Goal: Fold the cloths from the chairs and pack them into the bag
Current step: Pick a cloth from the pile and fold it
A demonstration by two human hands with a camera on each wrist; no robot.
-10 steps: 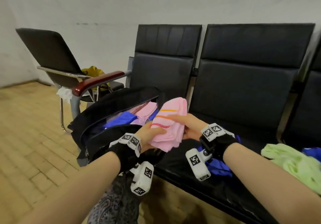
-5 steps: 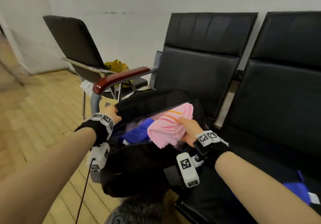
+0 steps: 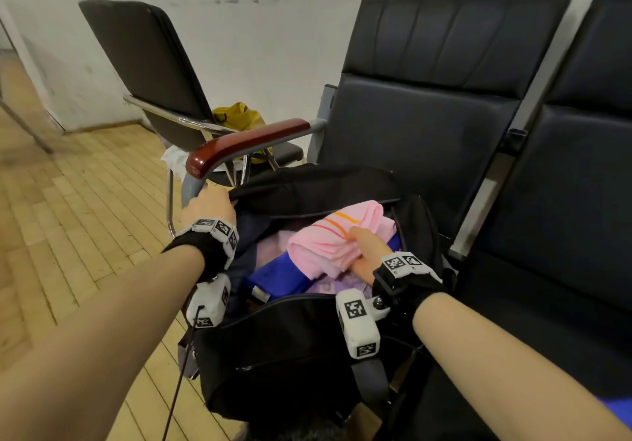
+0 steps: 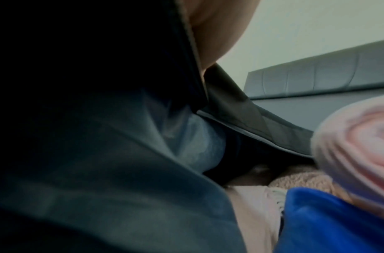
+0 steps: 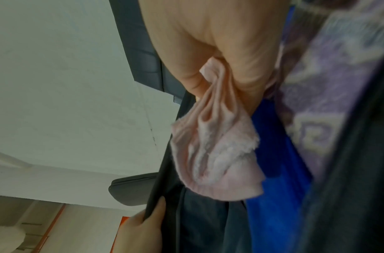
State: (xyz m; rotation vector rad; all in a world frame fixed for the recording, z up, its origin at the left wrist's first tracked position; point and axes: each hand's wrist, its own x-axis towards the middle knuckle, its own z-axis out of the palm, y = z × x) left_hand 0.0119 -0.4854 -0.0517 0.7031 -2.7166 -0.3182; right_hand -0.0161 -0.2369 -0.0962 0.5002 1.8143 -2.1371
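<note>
Head view: right hand (image 3: 364, 252) grips pink towel (image 3: 337, 237) inside bag (image 3: 284, 345); left hand (image 3: 210, 206) grips its rim, fingers hidden

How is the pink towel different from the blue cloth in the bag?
The pink towel is pale with orange stripes; the blue cloth is plain bright blue. The pink towel lies on top, held by the right hand; the blue cloth lies underneath, with no hand on it. The pink towel looks fluffy, the blue cloth smooth. Both are inside the black bag.

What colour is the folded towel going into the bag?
Pink towel, with orange and red stripes; clearest in the head view.
</note>
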